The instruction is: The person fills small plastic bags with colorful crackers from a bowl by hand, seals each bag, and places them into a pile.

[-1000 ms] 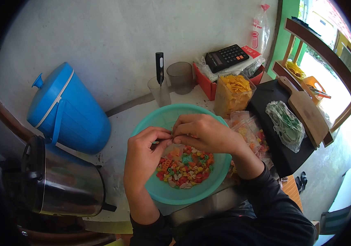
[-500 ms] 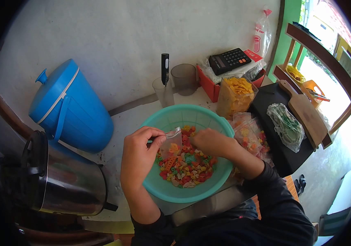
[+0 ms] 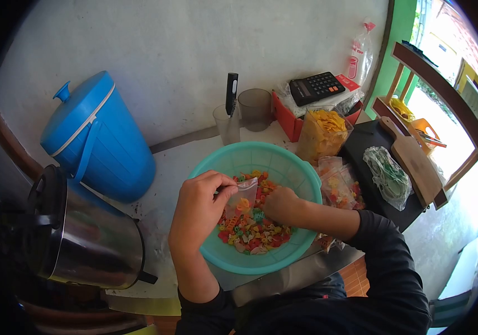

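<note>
A teal plastic bowl (image 3: 227, 162) on the counter holds several colourful shaped crackers (image 3: 253, 234). Over its left half, my left hand (image 3: 200, 209) pinches the rim of a small clear plastic bag (image 3: 243, 192) and keeps it hanging open. My right hand (image 3: 282, 205) is down among the crackers just right of the bag, fingers curled over a few pieces.
A blue lidded jug (image 3: 96, 142) and a steel kettle (image 3: 77, 234) stand at the left. Behind the bowl are two plastic cups (image 3: 254, 109), a jar of yellow chips (image 3: 322, 134), a calculator (image 3: 317, 86), filled snack bags (image 3: 339, 187), a bag of rubber bands (image 3: 387, 176) and a wooden board (image 3: 414, 159).
My hands came apart from the bag's top. The left hand now keeps the bag alone, while the right hand dropped into the crackers. The camera view shifted slightly.
</note>
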Demonstrator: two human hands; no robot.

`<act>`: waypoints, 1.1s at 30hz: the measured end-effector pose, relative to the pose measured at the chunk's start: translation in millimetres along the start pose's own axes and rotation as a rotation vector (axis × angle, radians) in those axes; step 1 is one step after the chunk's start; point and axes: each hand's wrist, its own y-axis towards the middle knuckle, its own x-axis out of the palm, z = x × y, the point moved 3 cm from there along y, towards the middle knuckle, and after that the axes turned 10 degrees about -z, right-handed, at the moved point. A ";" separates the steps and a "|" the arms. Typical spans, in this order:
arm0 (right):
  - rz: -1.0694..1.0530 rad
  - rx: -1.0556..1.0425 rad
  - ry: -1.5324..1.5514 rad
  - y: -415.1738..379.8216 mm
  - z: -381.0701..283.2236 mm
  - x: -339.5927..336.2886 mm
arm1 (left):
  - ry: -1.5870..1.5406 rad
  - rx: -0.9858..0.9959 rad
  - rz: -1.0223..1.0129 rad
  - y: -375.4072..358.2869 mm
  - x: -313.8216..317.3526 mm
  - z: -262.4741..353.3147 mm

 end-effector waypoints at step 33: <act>0.117 -0.261 0.216 12.5 1.0 2.6 | -0.036 0.003 -0.020 -5.2 -2.0 5.2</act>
